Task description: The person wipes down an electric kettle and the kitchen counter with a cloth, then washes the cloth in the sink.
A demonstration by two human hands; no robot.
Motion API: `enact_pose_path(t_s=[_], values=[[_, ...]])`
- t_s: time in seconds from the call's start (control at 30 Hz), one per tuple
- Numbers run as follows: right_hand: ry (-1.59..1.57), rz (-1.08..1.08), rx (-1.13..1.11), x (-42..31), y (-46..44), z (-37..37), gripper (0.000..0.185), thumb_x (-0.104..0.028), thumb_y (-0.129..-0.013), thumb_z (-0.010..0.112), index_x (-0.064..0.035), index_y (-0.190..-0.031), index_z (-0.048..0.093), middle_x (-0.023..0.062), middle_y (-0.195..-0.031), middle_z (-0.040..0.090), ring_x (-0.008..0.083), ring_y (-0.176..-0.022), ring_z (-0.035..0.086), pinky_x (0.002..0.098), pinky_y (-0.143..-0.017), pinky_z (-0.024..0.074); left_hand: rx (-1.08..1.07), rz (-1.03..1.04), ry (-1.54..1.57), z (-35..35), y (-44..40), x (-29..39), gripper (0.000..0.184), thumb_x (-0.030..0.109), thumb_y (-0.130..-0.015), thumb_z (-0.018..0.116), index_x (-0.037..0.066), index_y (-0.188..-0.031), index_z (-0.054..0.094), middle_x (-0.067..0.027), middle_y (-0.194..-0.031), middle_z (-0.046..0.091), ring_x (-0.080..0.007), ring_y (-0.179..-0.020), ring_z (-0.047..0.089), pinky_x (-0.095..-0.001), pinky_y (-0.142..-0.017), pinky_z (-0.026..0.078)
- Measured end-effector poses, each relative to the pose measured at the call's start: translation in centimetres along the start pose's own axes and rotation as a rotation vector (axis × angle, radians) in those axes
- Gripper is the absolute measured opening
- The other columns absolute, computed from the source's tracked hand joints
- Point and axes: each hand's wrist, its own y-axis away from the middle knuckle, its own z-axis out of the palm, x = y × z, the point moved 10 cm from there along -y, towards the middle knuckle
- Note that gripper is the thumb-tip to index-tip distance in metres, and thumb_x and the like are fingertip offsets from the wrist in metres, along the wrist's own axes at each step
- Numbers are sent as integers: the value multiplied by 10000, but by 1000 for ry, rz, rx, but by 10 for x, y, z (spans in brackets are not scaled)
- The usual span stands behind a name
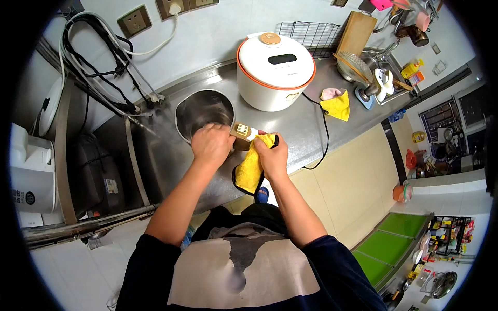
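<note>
Cloth (250, 170) (yellow, dark-edged) in right hand (274, 157)

Pretty clearly a kitchen, and I'd say somebody's home. There's a white rice cooker (264, 93) on a long stainless counter (298, 132), a sink (391, 65) at the far end, a wooden cutting board (357, 33) propped against the wall and utensils (415, 35) hanging up. Off to the right, a black rack (452, 237) is crammed full, with a pan lid (443, 285) near it.
</note>
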Motion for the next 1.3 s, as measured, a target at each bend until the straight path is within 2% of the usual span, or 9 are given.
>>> enact_pose_path(t_s=[0.2, 0.3, 0.4, 0.5, 0.83, 0.93, 1.03, 1.23, 1.3], values=[[58, 4, -141, -21, -35, 1, 237, -16, -797, 695, 66, -991, 587, 110, -877, 664, 157, -740, 631, 302, -659, 520, 19, 31, 14, -2, 1, 1, 206, 280, -742, 716, 87, -787, 661, -64, -819, 684, -245, -813, 648, -386, -700, 524], [70, 169, -302, -20, -42, 11, 253, 4, -786, 701, 77, -998, 583, 131, -873, 661, 207, -707, 650, 332, -631, 541, -4, -28, -8, -1, -1, 0, 213, 283, -742, 715, 84, -793, 662, -67, -825, 684, -248, -822, 648, -390, -702, 523], [3, 239, -287, -23, -32, 11, 267, 5, -784, 704, 75, -1014, 586, 129, -879, 662, 202, -736, 651, 325, -652, 540, -1, -27, -8, -2, -1, 1, 213, 280, -739, 717, 82, -794, 660, -68, -824, 684, -249, -828, 649, -394, -702, 523], [88, 152, -266, -15, -18, 6, 266, -1, -789, 697, 68, -1029, 605, 118, -890, 657, 176, -784, 639, 311, -694, 533, -33, -76, -37, -4, -1, 1, 215, 283, -737, 722, 84, -793, 660, -65, -824, 684, -249, -825, 648, -396, -701, 521], [1, 120, -225, -14, -41, 7, 205, -7, -798, 693, 71, -960, 594, 112, -847, 649, 189, -689, 641, 326, -631, 539, 24, 13, -5, -1, 0, 4, 216, 281, -739, 722, 80, -766, 648, -66, -805, 676, -256, -814, 642, -399, -691, 518], [-9, 191, -216, -11, -41, 11, 193, -5, -806, 680, 74, -957, 589, 112, -841, 649, 193, -691, 645, 330, -631, 543, 54, 17, -40, -6, 2, 5, 200, 283, -704, 750, 106, -719, 656, -42, -785, 679, -219, -805, 649, -368, -674, 526], [-87, 210, -208, -8, -33, 10, 165, 15, -793, 657, 69, -935, 593, 116, -839, 651, 186, -699, 639, 320, -636, 531, 47, -23, -11, -8, -1, 3, 198, 272, -734, 721, 88, -741, 649, -66, -806, 676, -259, -809, 639, -395, -689, 518], [-114, 101, -185, -3, -2, 4, 158, 10, -833, 637, 50, -965, 560, 122, -1091, 656, 151, -827, 624, 299, -715, 529, 17, -69, -16, -4, -2, -1, 197, 276, -727, 725, 95, -748, 653, -61, -807, 677, -256, -815, 638, -394, -688, 518], [-141, 130, -194, -7, -1, 3, 155, 9, -834, 643, 49, -957, 556, 123, -1094, 653, 151, -826, 622, 295, -721, 527, 2, -60, -22, -2, -3, -2, 198, 275, -724, 729, 95, -759, 655, -58, -812, 679, -251, -820, 639, -393, -691, 517]])
